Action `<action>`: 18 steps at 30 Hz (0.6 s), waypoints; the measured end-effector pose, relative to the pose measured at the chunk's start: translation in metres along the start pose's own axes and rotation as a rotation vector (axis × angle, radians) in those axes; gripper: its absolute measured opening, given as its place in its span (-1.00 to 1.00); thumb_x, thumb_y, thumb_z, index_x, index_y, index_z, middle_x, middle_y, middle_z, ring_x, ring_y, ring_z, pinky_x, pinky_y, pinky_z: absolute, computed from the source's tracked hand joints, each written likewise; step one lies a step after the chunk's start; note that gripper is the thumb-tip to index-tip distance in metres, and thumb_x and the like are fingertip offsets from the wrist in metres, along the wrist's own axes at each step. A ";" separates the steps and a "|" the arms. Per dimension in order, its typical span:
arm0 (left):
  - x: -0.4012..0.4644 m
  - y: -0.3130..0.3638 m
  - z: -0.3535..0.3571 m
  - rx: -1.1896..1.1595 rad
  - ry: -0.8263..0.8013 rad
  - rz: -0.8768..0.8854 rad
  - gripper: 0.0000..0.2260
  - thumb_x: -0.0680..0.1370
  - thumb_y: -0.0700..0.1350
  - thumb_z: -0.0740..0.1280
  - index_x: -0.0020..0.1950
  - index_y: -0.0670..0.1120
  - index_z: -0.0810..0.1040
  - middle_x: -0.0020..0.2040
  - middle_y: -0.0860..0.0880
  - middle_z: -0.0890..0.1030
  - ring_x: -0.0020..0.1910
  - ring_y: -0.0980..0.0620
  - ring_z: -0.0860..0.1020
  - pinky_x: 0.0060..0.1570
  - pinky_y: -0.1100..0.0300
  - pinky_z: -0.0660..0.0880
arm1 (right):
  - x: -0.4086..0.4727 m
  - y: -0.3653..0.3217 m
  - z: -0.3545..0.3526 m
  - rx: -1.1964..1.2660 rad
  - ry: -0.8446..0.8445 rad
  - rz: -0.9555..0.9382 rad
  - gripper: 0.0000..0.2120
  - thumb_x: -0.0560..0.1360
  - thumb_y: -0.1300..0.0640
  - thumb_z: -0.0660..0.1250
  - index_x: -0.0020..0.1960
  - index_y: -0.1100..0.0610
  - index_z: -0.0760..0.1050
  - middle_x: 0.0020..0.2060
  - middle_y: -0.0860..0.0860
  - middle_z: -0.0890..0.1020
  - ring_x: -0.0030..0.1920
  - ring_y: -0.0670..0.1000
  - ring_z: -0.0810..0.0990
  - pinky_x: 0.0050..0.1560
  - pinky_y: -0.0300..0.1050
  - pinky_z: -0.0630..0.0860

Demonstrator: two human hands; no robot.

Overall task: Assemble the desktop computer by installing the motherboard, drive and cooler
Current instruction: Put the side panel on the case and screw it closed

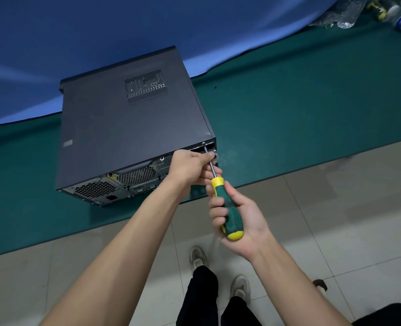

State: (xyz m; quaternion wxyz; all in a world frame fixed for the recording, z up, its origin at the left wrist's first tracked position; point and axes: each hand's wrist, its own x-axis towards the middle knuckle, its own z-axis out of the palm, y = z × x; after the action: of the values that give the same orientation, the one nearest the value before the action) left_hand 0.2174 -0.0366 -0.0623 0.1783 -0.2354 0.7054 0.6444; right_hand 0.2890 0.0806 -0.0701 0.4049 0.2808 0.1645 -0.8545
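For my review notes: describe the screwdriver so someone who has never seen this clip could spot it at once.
Start at the dark computer case lying on the green table mat, then go to its near right corner at the table edge. There the right hand grips the screwdriver, while the left hand steadies its metal shaft against the case. Its green handle with yellow ends is the only bright tool here.

A closed black desktop computer case (129,118) lies on its side on a green table mat (289,109), rear panel facing the person. The right hand (239,222) grips a green-and-yellow screwdriver (225,201), its tip at the case's upper rear edge. The left hand (192,167) pinches the shaft near the tip. Blue cloth (100,27) lies behind.
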 end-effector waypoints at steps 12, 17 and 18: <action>0.003 -0.003 -0.001 0.016 0.057 0.025 -0.79 0.55 -0.18 0.34 -0.25 -0.25 0.53 -0.48 -0.12 0.61 -0.57 0.02 0.56 -0.53 0.23 0.52 | -0.010 0.005 0.004 -0.066 0.121 -0.018 -0.76 0.36 0.02 0.37 -0.24 0.22 0.63 -0.48 -0.01 0.45 -0.62 -0.10 0.34 -0.69 -0.32 0.23; 0.003 -0.006 0.002 0.005 0.072 0.008 -0.79 0.54 -0.18 0.35 -0.27 -0.23 0.52 -0.46 -0.13 0.61 -0.55 0.00 0.56 -0.49 0.19 0.55 | 0.001 0.009 -0.002 -0.671 0.474 -0.290 -0.77 0.50 0.01 0.37 -0.23 0.14 0.51 -0.43 0.01 0.51 -0.57 -0.05 0.46 -0.58 -0.30 0.33; 0.003 -0.007 0.003 -0.014 0.083 0.008 -0.79 0.54 -0.18 0.35 -0.27 -0.23 0.52 -0.47 -0.12 0.61 -0.56 0.01 0.55 -0.52 0.21 0.53 | 0.001 0.008 -0.002 -0.601 0.442 -0.290 -0.76 0.52 0.01 0.35 -0.24 0.15 0.52 -0.44 0.01 0.49 -0.59 -0.06 0.42 -0.60 -0.32 0.29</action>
State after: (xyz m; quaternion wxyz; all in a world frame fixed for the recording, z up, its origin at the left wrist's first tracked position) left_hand 0.2185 -0.0345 -0.0697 0.1445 -0.2603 0.7086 0.6398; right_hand 0.2957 0.0758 -0.0733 0.2991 0.3006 0.5282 -0.7357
